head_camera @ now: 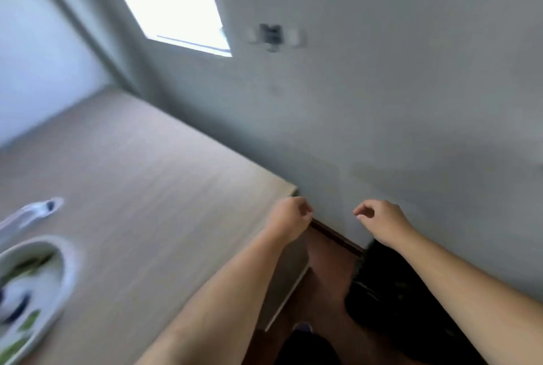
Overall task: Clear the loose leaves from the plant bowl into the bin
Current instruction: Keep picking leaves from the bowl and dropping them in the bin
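Plant bowl (pixel 67 276): round, white, glossy, blurred, sitting at the left of the pale wood-grain table (pixel 147 173) and holding green leaves (pixel 29 320).
Bin (pixel 396 297): black, standing on the floor under the right forearm.
Left hand (pixel 289 216) and right hand (pixel 380 219): hovering loosely curled, gripping nothing visible, well apart from the bowl.

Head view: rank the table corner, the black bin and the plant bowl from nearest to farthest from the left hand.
1. Table corner, just beyond the left hand.
2. Black bin, on the floor to the right.
3. Plant bowl, far left on the table.
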The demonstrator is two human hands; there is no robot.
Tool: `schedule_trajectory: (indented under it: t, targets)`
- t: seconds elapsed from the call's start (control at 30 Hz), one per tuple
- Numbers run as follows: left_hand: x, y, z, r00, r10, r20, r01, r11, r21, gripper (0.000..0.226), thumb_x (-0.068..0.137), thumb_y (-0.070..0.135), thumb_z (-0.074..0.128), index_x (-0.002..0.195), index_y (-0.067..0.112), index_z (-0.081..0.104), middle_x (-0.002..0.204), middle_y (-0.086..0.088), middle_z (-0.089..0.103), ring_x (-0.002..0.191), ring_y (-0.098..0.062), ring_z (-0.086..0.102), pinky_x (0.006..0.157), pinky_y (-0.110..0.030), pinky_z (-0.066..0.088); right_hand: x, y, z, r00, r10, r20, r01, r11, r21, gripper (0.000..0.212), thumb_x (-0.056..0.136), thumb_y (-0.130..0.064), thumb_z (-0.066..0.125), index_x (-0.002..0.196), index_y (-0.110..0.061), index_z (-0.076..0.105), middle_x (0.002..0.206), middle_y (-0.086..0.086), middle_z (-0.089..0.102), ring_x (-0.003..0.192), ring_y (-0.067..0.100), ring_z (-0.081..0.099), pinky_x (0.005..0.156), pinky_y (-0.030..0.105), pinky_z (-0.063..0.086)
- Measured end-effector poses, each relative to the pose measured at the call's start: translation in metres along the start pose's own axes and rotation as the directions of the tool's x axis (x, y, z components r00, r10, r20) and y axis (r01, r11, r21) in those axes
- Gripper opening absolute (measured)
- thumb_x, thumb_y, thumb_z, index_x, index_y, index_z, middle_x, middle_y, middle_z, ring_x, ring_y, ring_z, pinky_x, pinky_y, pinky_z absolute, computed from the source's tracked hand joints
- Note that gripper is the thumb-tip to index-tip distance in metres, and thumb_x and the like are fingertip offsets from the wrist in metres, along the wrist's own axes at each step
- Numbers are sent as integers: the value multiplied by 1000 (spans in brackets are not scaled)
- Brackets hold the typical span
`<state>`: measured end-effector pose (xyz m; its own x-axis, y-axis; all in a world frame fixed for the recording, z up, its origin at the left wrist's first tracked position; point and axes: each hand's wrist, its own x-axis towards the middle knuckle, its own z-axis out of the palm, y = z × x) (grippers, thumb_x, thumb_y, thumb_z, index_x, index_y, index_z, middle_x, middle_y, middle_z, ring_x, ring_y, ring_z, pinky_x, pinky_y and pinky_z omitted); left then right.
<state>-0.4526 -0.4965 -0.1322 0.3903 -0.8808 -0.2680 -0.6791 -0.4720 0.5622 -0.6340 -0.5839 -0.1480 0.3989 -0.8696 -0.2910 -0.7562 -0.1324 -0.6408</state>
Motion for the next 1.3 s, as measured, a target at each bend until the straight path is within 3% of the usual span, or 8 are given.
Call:
schedule_trajectory:
  t: [0.1, 0.23, 0.5, 0.63, 0.8, 1.07, 1.17, 1.3]
  targets:
    - [-48, -57, -61, 971, -149, -186, 142, 988, -53, 18, 86, 22, 58, 95, 16, 72, 102, -6, 73, 96, -22, 67, 85, -29, 53, -7, -77, 39, 976, -184, 114, 191, 980, -50, 11, 80, -14, 62, 81, -23, 69, 93, 7, 74, 92, 25, 65, 77, 26, 43]
    - [-131, -143, -122, 858, -377, -349, 342, 926, -158, 18, 85, 25, 58, 95, 18, 72, 99, -4, 74, 95, -20, 68, 84, -29, 54, -36, -173, 101, 864, -411, 291, 442, 896, -45, 10, 83, -14, 62, 82, -21, 69, 87, 5, 72, 82, 20, 64, 71, 26, 46]
    - [-274, -284, -179, 604, -651, -460, 566, 757, -327, 13, 81, 21, 61, 88, 17, 72, 98, -6, 74, 96, -23, 66, 86, -32, 54, -114, -306, 219, 659, -583, 475, 665, 747, -6, 19, 83, -12, 59, 74, -27, 65, 70, -5, 62, 63, 12, 56, 52, 22, 41]
    - [-309, -348, -208, 540, -701, -466, 608, 708, -359, 15, 83, 15, 60, 92, 12, 72, 104, -7, 72, 101, -25, 64, 87, -27, 51, -140, -357, 282, 608, -599, 522, 700, 714, 4, 15, 81, -12, 59, 81, -21, 71, 73, -2, 65, 68, 18, 59, 51, 18, 41]
    - [-321, -423, -238, 602, -688, -405, 636, 720, -278, 20, 82, 16, 66, 101, 9, 67, 114, -8, 64, 103, -24, 60, 75, -21, 38, -160, -406, 364, 529, -611, 589, 763, 647, -15, 20, 81, -15, 61, 99, -18, 70, 96, 3, 66, 89, 20, 64, 75, 23, 45]
    - [-291, -480, -242, 757, -628, -179, 626, 776, -77, 39, 76, 32, 75, 112, 27, 62, 122, -7, 52, 111, -30, 53, 98, -35, 42, -166, -437, 449, 431, -531, 730, 856, 497, -144, 42, 81, -30, 66, 121, -29, 58, 130, 4, 52, 113, 22, 54, 98, 34, 45]
    - [-283, -491, -239, 769, -612, -183, 624, 781, 10, 35, 79, 40, 70, 113, 34, 62, 121, -3, 53, 111, -28, 52, 99, -37, 38, -165, -440, 467, 421, -513, 748, 881, 428, -203, 46, 79, -33, 67, 123, -32, 55, 133, 2, 48, 116, 23, 49, 94, 37, 47]
    - [-276, -499, -237, 785, -592, -184, 609, 791, 54, 35, 77, 41, 72, 110, 32, 63, 120, -3, 55, 110, -25, 55, 95, -37, 39, -163, -441, 481, 435, -506, 745, 897, 317, -309, 38, 79, -27, 67, 114, -28, 55, 122, 4, 48, 108, 24, 48, 71, 33, 47]
